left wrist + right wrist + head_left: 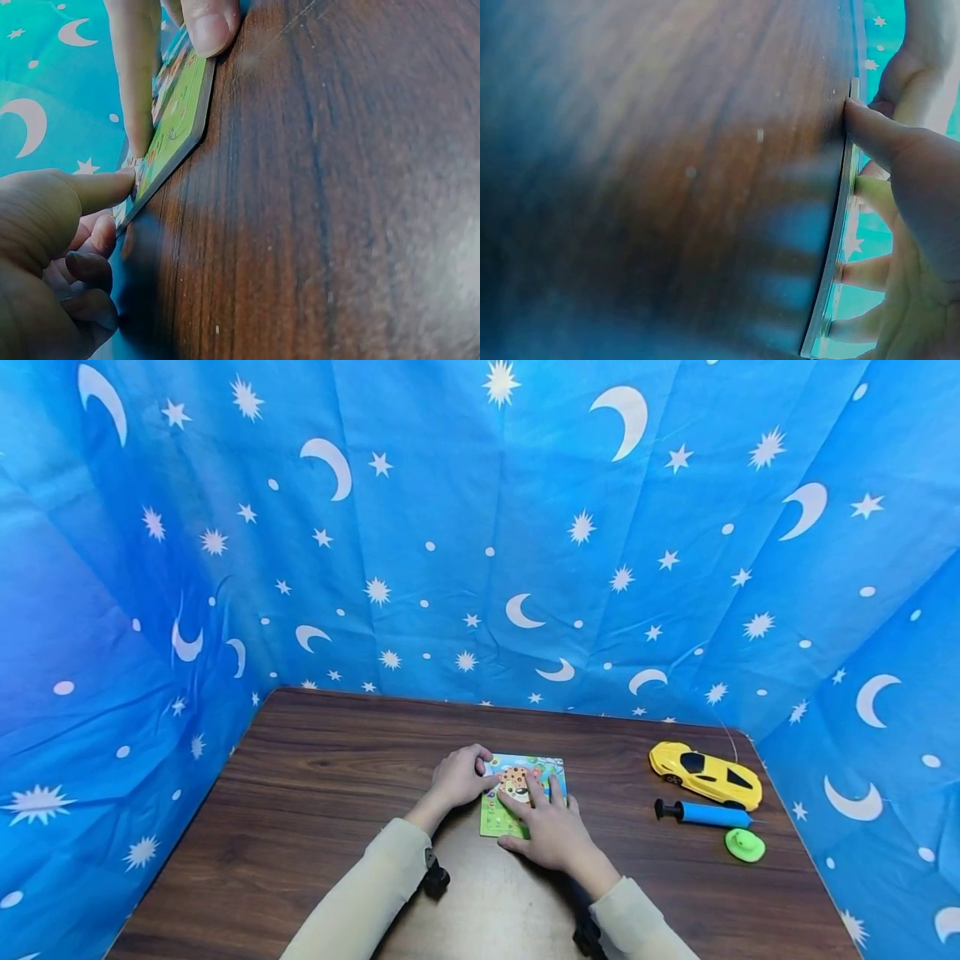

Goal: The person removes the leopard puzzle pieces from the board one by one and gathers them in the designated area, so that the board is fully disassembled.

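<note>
On the right side of the dark wood-grain table, a yellow toy car with black windows sits beyond a blue syringe-like tube and a small green hat-shaped piece, while blue cloth printed with white moons and stars hangs behind

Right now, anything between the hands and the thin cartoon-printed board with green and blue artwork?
Nothing visible: left hand and right hand both touch the board. The yellow toy car, blue tubular pump and green hat-shaped toy sit apart, off to the right.
</note>
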Available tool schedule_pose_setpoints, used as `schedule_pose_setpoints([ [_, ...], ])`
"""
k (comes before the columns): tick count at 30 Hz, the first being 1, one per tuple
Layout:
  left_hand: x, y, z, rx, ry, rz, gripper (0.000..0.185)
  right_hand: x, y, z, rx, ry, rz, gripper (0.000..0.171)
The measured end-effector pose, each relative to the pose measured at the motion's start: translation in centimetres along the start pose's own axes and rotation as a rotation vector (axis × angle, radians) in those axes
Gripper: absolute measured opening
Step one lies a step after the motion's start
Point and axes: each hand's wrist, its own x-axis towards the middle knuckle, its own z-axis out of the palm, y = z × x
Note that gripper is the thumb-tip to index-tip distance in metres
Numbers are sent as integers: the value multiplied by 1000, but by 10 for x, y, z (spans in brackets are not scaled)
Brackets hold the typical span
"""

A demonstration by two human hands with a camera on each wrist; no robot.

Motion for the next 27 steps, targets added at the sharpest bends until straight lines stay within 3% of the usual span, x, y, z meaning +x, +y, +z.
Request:
schedule_pose_setpoints([
  [16, -4, 0, 0, -157, 58, 37, 32, 2, 2, 2, -5, 9, -13, 72],
  [27, -3, -6, 1, -216, 108, 83, 17, 2, 2, 0, -9, -1, -11, 73],
])
